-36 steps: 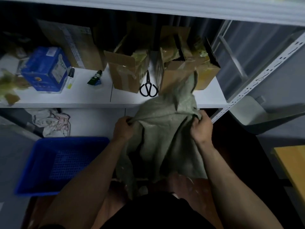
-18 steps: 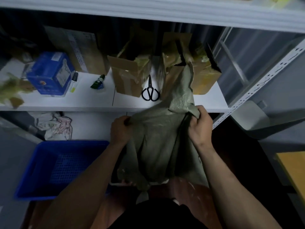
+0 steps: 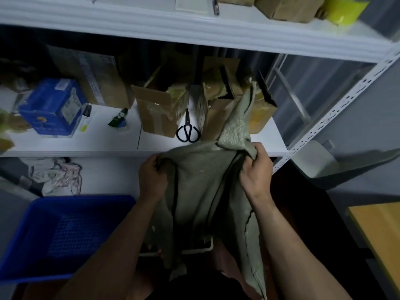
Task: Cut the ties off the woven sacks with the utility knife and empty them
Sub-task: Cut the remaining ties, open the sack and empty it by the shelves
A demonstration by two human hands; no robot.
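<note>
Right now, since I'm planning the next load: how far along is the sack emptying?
Done, apparently: no tie shows on the woven sack, which hangs limp. In hand: the left hand and right hand grip its upper edge, holding it up. Left: I can't tell whether anything remains inside; no knife is in view.

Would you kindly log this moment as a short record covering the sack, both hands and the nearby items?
Sack: grey-green woven sack, held up before the white shelf, hanging limp
Left hand: left hand grips the sack's top left edge
Right hand: right hand grips its top right corner
Scissors: black scissors, lying on the shelf
Basket: blue basket, low on the left
</note>
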